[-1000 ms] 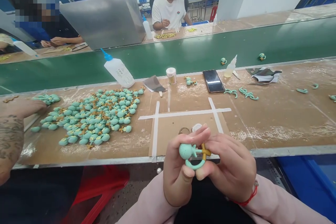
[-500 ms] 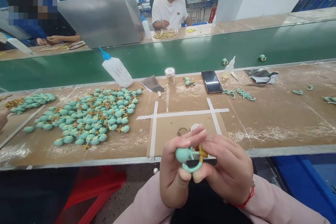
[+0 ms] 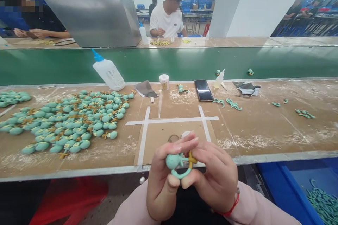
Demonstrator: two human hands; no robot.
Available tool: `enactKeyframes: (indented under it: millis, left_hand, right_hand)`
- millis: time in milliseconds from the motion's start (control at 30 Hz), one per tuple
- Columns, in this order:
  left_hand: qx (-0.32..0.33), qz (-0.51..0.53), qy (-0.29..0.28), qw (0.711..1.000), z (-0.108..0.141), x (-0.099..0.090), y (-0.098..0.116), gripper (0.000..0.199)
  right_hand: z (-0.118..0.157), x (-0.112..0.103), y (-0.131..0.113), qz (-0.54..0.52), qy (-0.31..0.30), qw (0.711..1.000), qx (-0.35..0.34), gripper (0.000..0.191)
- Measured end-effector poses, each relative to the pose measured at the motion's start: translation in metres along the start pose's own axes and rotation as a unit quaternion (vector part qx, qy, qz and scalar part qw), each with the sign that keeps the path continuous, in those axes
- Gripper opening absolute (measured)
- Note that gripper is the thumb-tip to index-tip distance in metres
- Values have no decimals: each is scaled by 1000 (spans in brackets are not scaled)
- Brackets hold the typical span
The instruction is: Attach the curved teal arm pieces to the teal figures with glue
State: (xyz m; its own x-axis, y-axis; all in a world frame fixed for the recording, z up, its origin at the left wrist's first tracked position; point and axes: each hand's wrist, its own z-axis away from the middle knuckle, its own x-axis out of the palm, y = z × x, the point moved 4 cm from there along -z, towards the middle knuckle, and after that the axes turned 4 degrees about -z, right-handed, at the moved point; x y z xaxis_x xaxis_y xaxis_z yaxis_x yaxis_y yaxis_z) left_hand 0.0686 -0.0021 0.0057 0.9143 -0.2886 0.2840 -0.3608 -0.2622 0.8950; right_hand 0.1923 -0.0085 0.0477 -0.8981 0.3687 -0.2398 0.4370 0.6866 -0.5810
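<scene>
Over the table's near edge, both hands hold one small toy figure (image 3: 173,161) with a round speckled mint-green head and a mustard-brown body. A thin mint-green curved piece bows along its underside, between the head and the brown part. My left hand (image 3: 161,182) is closed around the head end, its thumb at the curved piece. My right hand (image 3: 218,174) pinches the brown end, thumb beneath and fingers above. Just behind the fingers lie a metal ring (image 3: 173,137) and a partly hidden white round object (image 3: 186,134) on a taped cardboard sheet (image 3: 155,137).
A heap of similar figures (image 3: 71,123) covers the left. Farther back are a blue-tipped bottle (image 3: 109,74), a white tub (image 3: 164,82), a phone (image 3: 204,90) and a small dropper bottle (image 3: 219,80). Curved green pieces (image 3: 233,104) lie rightward; a blue bin (image 3: 293,190) holds more. Co-workers sit across the green belt (image 3: 158,59).
The whole view has tilted and shifted, bringing more of the blue bin into sight. Both hands keep nearly the same grip on the figure.
</scene>
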Motion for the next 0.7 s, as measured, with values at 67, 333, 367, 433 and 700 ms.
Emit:
enactKeyframes:
  millis: [67, 333, 367, 433, 700]
  left_hand:
    - [13, -5, -34, 999, 0, 0, 1, 31]
    - [48, 8, -71, 996, 2, 4, 0, 34]
    - [46, 10, -69, 997, 2, 3, 0, 34]
    - [42, 13, -69, 997, 3, 3, -1, 34]
    - [30, 14, -50, 998, 3, 0, -5, 35]
  right_hand:
    - [0, -2, -2, 8, -3, 1000, -11, 17]
    - [2, -5, -4, 32, 4, 999, -33, 10]
    - [2, -5, -4, 33, 4, 999, -32, 10]
    - [1, -5, -5, 37, 6, 999, -34, 11]
    - [1, -3, 0, 19, -20, 999, -29, 14]
